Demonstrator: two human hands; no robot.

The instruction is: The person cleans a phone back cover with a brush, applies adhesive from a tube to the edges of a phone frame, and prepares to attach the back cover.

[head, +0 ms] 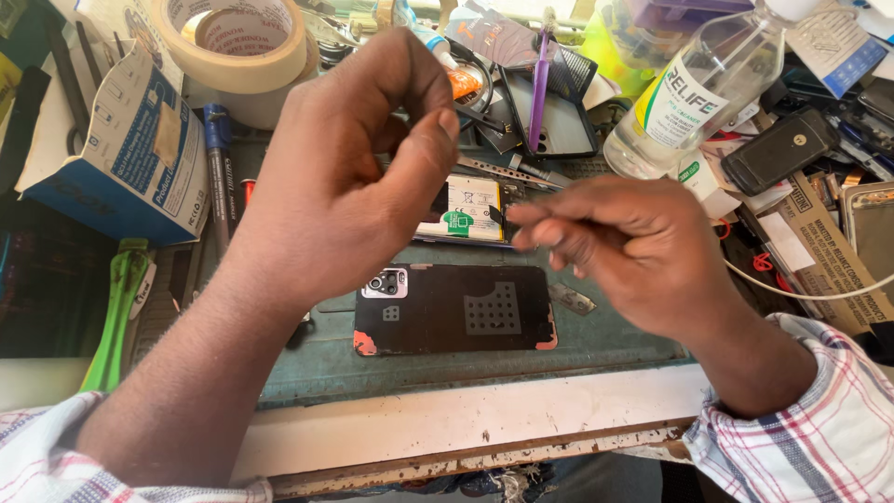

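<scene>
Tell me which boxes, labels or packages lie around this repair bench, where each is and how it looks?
Cardboard box: far left, blue and white, taped flap.
Clear bottle: upper right, tilted, white label with green and yellow edging.
Battery label: centre, behind the hands, white with a green patch.
Brown carton: right edge, flat, dark print and a white sticker.

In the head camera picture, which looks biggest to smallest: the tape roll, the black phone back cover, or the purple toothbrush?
1. Black phone back cover
2. Tape roll, partly cut off, so the order against the cover is unsure
3. Purple toothbrush, thinnest
</scene>
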